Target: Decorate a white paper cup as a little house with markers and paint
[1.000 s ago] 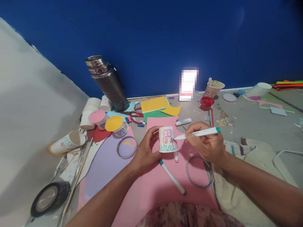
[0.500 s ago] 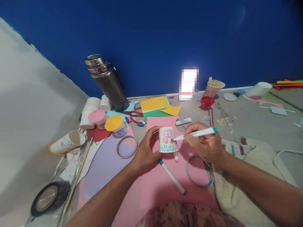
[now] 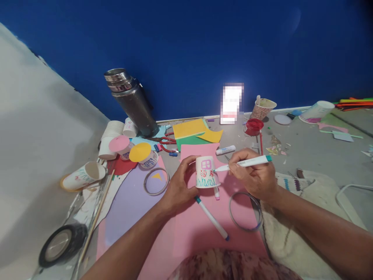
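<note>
My left hand (image 3: 181, 182) is closed around the left side of an upside-down white paper cup (image 3: 206, 179). A purple window, red dots and teal grass strokes are drawn on the cup. Pinched in my right hand (image 3: 254, 177) is a white marker (image 3: 247, 161) with a teal end, its tip at the cup's right side by the red dots. Below the cup, another white marker (image 3: 212, 218) with a teal end lies on pink paper (image 3: 192, 233). A pink-ended marker (image 3: 217, 193) shows partly from behind the cup.
Two tape rings (image 3: 156, 181) flank my hands. Paper-topped cups (image 3: 141, 153), a steel flask (image 3: 135, 107) and red-handled scissors (image 3: 167, 140) stand or lie at back left. A red paint jar (image 3: 253, 127) with a brush is at back right; cloth (image 3: 300, 217) lies right.
My right hand and its marker have shifted very slightly right, the tip staying at the cup's right side. My left hand and the cup look nearly unchanged.
</note>
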Motion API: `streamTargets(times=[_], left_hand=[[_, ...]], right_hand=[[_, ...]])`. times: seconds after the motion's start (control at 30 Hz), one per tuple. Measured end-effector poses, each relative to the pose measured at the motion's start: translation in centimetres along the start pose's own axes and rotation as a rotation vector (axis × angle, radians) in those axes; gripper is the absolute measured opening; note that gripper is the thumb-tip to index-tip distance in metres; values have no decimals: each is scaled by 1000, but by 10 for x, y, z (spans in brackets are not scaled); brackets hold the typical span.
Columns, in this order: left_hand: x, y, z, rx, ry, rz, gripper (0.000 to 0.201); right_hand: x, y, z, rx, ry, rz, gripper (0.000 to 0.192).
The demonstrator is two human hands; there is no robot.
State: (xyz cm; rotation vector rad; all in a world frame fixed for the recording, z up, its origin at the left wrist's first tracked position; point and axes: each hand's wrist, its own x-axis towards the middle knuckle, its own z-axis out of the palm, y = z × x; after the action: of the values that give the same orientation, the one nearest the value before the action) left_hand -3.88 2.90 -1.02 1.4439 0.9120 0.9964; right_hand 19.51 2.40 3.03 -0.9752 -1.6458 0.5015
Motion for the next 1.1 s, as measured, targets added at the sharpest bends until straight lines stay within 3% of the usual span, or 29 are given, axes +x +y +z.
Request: streamTargets(times=[0.77,1.1], left_hand=[[0,-1,1,-77,-28,-24,83],[1,0,0,-34,-31,-1,79]], right_hand=[[-1,5,-4,6,0,52,11],[0,5,-2,-18,0,11,11]])
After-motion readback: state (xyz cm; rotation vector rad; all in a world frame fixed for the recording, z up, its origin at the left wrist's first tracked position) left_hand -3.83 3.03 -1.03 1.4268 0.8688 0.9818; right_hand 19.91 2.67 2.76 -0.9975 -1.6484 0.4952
